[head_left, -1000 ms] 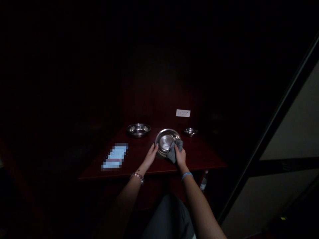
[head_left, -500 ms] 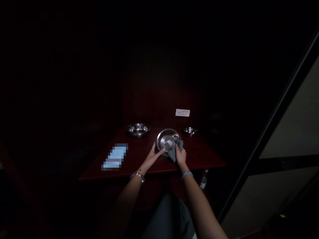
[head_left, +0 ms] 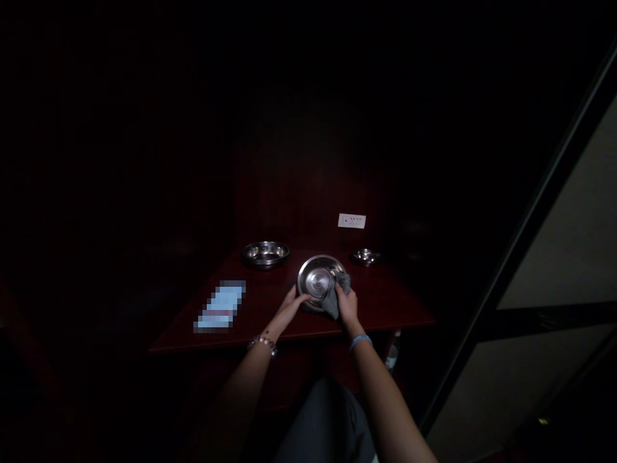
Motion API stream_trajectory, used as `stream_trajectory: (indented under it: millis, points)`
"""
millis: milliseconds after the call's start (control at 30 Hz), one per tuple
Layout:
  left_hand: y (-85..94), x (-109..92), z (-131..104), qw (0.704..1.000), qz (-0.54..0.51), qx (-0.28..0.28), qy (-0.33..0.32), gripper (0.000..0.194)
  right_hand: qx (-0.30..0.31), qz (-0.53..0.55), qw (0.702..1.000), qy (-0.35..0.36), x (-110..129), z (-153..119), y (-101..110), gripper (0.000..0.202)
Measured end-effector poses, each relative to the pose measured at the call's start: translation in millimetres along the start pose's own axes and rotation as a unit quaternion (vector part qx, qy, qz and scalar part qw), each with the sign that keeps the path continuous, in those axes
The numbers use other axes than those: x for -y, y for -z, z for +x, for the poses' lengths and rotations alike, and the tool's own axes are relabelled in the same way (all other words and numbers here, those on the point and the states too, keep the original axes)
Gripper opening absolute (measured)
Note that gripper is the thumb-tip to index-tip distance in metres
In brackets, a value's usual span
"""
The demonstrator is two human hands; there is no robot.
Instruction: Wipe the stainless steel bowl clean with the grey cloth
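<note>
A shiny metal bowl (head_left: pixel 315 281) is held tilted above the front part of the dark red table (head_left: pixel 380 302), its inside facing me. My left hand (head_left: pixel 290 308) grips its lower left rim, thumb over the edge. My right hand (head_left: pixel 348 305) is closed on a grey cloth (head_left: pixel 330 301), which lies over the bowl's right rim and reaches inside. The fingers under the cloth are hidden.
A wide metal bowl (head_left: pixel 265 255) stands at the back left, and a small one (head_left: pixel 366 257) at the back right. A pixelated light-blue patch (head_left: pixel 222 307) covers something at left. Behind is a wall socket (head_left: pixel 351 221); a bottle (head_left: pixel 393 354) stands below the table's right side.
Both hands have shifted slightly left and down with the bowl and the cloth. The cloth remains at the bowl's right side.
</note>
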State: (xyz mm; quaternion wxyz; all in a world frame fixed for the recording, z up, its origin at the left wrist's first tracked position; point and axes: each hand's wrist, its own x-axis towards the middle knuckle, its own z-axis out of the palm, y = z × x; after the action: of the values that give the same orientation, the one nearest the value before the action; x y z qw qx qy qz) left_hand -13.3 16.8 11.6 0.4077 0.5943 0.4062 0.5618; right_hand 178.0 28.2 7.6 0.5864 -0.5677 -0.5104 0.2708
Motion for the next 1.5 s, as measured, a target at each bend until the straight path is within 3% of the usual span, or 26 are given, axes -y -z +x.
stream_trajectory:
  millis: [167,300,433,533,633,733,967,1133,1267,1500]
  points:
    - [2.4,-7.3,-3.2,1.000,0.001,-0.010,-0.008,0.048,0.012,0.003,1.000,0.003,-1.2,0.7,-0.6,0.037]
    - [-2.3,-10.6,-5.3,1.000,-0.003,-0.016,0.013,0.050,0.009,-0.004,1.000,-0.001,-0.8,0.1,-0.1,0.036]
    - [-7.5,-9.1,-5.6,1.000,-0.012,-0.013,-0.005,0.060,0.005,-0.010,1.000,-0.001,-0.5,0.2,0.6,0.035]
    - [-10.8,-9.0,-7.5,0.999,-0.005,-0.005,-0.031,0.079,-0.002,-0.013,1.000,0.002,-1.2,1.1,0.9,0.035]
    - [-13.5,-10.5,-12.0,0.999,0.005,0.031,-0.031,0.096,-0.001,-0.009,1.000,0.005,-2.6,2.2,0.5,0.036]
    - [-15.1,-11.6,-15.6,0.998,0.015,0.058,-0.027,0.099,-0.001,-0.008,1.000,0.006,-3.9,3.0,0.0,0.038]
    - [-12.3,-12.7,-11.3,0.999,-0.008,0.049,-0.003,0.093,-0.004,0.001,1.000,-0.015,-4.7,4.3,-0.2,0.037]
    - [-0.5,-11.5,-7.9,0.999,-0.006,0.031,0.007,0.073,-0.003,0.098,0.995,-0.022,-8.0,6.3,-3.5,0.036]
    - [6.1,-11.6,-9.1,1.000,-0.012,0.028,0.007,0.070,0.001,0.159,0.987,-0.028,-12.9,9.5,-6.9,0.035]
    - [-1.7,-14.5,-11.3,0.999,-0.023,0.021,-0.026,0.065,-0.001,0.166,0.986,-0.030,-16.7,11.7,-7.9,0.035]
